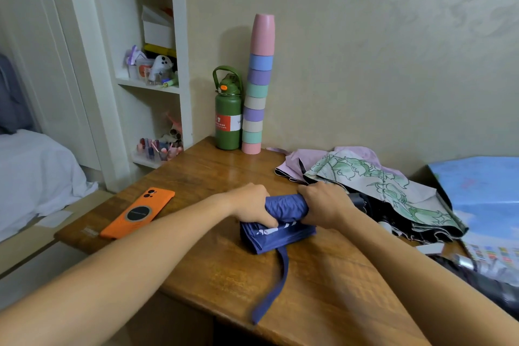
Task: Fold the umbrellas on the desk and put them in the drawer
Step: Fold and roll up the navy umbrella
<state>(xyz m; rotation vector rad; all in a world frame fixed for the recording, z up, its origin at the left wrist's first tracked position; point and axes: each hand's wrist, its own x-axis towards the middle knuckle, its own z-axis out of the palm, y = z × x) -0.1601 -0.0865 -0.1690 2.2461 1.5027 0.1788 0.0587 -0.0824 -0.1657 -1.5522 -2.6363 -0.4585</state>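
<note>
Head view: we grip the blue umbrella (283,206) on the surface (323,284), left hand (251,205) and right hand (325,205) fingers (304,191) curled around its rolled canopy.

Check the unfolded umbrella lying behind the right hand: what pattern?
Green leaf-and-vine print on a pale canopy, black underside; head view, the only one.

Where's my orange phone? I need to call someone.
Head view: orange phone lies on the desk's left edge, left of the blue umbrella.
</note>
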